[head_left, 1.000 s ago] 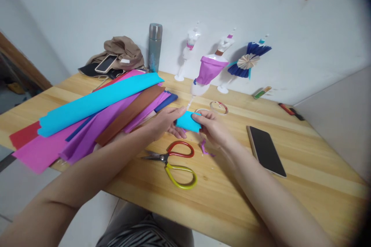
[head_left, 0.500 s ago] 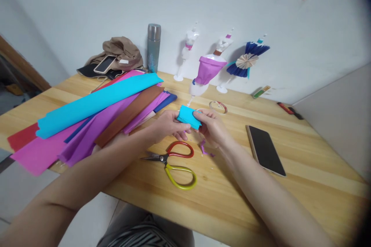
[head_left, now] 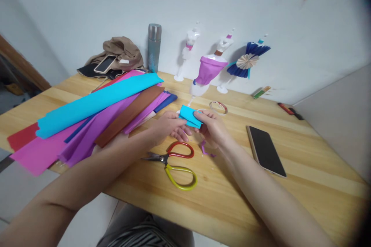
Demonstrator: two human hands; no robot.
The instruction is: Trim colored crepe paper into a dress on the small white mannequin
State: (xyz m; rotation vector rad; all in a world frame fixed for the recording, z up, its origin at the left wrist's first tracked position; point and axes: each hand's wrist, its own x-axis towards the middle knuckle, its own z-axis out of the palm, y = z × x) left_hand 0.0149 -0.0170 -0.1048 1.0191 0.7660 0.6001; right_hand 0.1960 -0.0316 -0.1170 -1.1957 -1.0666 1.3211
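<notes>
Between my two hands is a small folded piece of turquoise crepe paper (head_left: 190, 115), held above the table. My left hand (head_left: 171, 125) pinches its left end, with the lower fingers spread beneath. At its right end, my right hand (head_left: 211, 125) grips it with the thumb on top. Scissors (head_left: 163, 159) with one red and one yellow handle lie just below my hands, blades pointing left. A thin purple paper scrap (head_left: 204, 147) rests under my right hand. Behind the hands stands a white mannequin figure wrapped in purple paper (head_left: 211, 70).
Coloured crepe paper strips (head_left: 98, 104) are heaped at left. A phone (head_left: 266, 150) lies at right, a tape roll (head_left: 218, 107) behind my right hand. Along the wall stand a flask (head_left: 154, 48), a bare figure (head_left: 189, 44) and one in blue paper (head_left: 249, 61).
The fingers of my left hand have spread and shifted under the turquoise paper, whose folds have opened slightly at the lower edge. Both hands stay in nearly the same place.
</notes>
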